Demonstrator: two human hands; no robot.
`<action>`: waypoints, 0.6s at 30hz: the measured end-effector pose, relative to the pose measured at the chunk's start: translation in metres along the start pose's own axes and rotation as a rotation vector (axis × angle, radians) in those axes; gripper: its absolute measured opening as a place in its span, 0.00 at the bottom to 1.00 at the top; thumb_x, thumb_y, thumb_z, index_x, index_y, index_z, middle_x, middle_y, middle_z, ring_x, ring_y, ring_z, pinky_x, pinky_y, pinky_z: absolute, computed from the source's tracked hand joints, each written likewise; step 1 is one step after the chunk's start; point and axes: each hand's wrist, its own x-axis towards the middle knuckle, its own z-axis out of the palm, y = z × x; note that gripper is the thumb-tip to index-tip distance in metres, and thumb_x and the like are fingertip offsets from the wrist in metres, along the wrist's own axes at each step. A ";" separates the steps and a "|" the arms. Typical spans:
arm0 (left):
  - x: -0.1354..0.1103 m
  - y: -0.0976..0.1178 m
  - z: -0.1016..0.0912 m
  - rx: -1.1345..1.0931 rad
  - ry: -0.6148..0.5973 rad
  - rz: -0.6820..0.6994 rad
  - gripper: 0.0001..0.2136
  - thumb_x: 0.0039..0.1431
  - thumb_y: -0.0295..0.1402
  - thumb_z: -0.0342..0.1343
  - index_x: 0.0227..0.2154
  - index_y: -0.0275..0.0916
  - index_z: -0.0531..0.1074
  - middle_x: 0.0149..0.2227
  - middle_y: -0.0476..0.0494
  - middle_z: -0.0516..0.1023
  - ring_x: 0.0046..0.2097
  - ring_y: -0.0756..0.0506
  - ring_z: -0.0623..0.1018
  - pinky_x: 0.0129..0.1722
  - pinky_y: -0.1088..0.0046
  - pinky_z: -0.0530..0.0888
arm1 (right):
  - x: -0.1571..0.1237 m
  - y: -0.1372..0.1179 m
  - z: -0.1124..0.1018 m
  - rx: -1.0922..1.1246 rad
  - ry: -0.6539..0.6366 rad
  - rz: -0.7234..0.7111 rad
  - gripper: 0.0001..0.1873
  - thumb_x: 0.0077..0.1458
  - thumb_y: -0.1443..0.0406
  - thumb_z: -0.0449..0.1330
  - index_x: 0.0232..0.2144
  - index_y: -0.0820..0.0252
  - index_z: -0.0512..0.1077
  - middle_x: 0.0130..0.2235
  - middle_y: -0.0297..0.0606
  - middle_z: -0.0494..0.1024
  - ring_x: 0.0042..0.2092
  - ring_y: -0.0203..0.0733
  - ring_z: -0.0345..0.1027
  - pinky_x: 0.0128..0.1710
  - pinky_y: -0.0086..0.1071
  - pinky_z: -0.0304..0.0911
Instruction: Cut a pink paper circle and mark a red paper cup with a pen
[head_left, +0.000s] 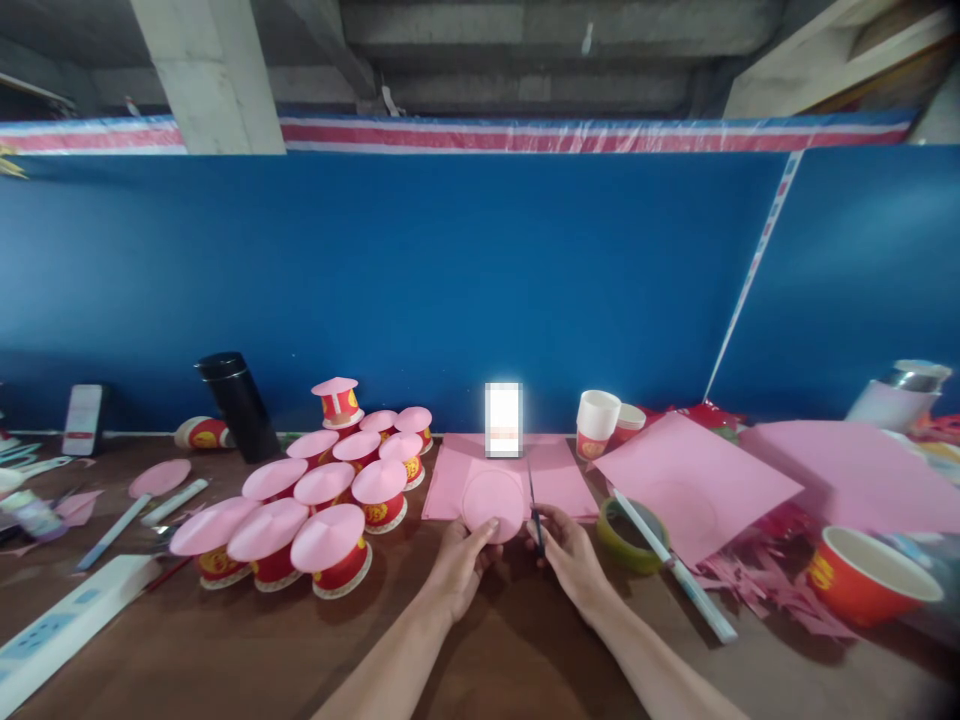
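Observation:
Between the thumb and fingers of my left hand [459, 565] is a pink paper circle [493, 500], held by its lower edge. My right hand [568, 555] grips a pair of dark scissors [535, 512], their slim blades pointing away from me just right of the circle. Blades and paper look apart, though I cannot tell for certain. Under and behind the circle lie flat pink paper sheets [566, 490]. A phone with a lit, blurred-out screen [504, 420] stands upright behind them against the blue wall.
Several red paper cups with pink cone tops [328, 540] stand on the left, near a black flask [238, 405] and a white power strip [71, 625]. Green tape [632, 550], a marker [701, 600], paper scraps [772, 590], white cups [598, 415] and a red paper bowl [862, 580] are right.

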 end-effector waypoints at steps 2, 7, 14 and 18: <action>0.000 0.000 0.000 0.002 -0.007 0.003 0.13 0.41 0.31 0.66 0.31 0.33 0.72 0.31 0.43 0.78 0.29 0.52 0.75 0.24 0.81 0.71 | 0.000 -0.001 0.000 0.005 -0.002 0.002 0.22 0.48 0.53 0.60 0.42 0.60 0.67 0.30 0.36 0.74 0.30 0.37 0.69 0.20 0.23 0.63; 0.002 -0.001 -0.001 0.004 0.000 0.003 0.14 0.40 0.32 0.66 0.31 0.33 0.72 0.31 0.42 0.78 0.29 0.52 0.75 0.24 0.81 0.71 | 0.000 -0.001 0.000 0.010 -0.001 0.010 0.21 0.48 0.54 0.60 0.42 0.60 0.68 0.30 0.35 0.74 0.30 0.36 0.68 0.20 0.22 0.62; 0.000 0.001 0.001 0.008 -0.006 0.002 0.13 0.41 0.31 0.65 0.31 0.33 0.72 0.31 0.42 0.78 0.28 0.53 0.74 0.24 0.82 0.71 | 0.000 0.000 0.000 0.018 -0.006 0.006 0.22 0.48 0.54 0.60 0.42 0.61 0.67 0.30 0.36 0.74 0.30 0.36 0.68 0.20 0.22 0.61; -0.001 0.001 0.001 0.005 0.004 0.000 0.13 0.41 0.31 0.66 0.31 0.33 0.72 0.31 0.42 0.78 0.28 0.53 0.74 0.23 0.82 0.71 | -0.001 0.000 0.000 0.020 -0.009 0.005 0.22 0.48 0.54 0.60 0.42 0.61 0.67 0.30 0.36 0.73 0.30 0.36 0.67 0.19 0.23 0.61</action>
